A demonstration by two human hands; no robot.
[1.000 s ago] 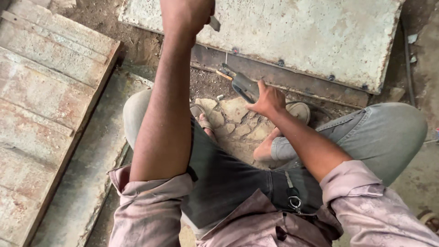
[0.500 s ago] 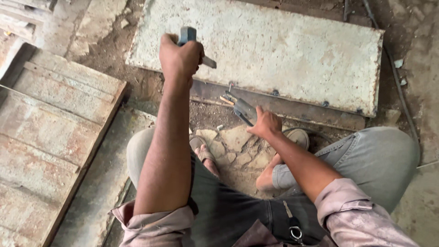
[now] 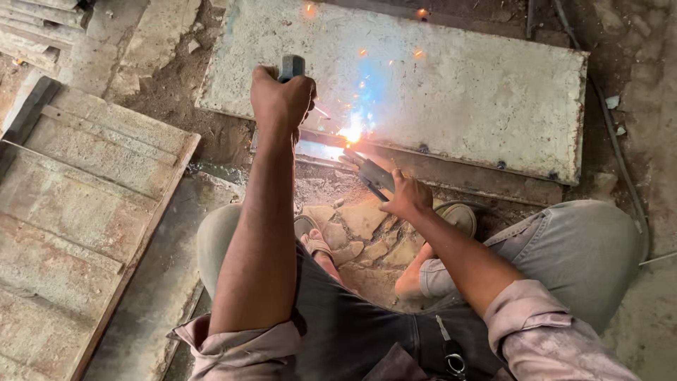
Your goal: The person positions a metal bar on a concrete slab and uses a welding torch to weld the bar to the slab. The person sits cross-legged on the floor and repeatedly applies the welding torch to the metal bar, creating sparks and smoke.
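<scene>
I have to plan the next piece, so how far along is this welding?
Done: small dark weld spots already sit along the slab's lower edge. In hand: the right hand holds the welding holder, sparks flying at the metal strip; the left hand grips a hammer handle. Left: long stretches of that edge show no weld.

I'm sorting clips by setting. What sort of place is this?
Probably a rough metalworking or welding yard on bare ground. The right hand holds a welding electrode holder throwing sparks at a grey metal panel; more framed metal panels lie on the dirt, and the left hand grips a tool.
</scene>
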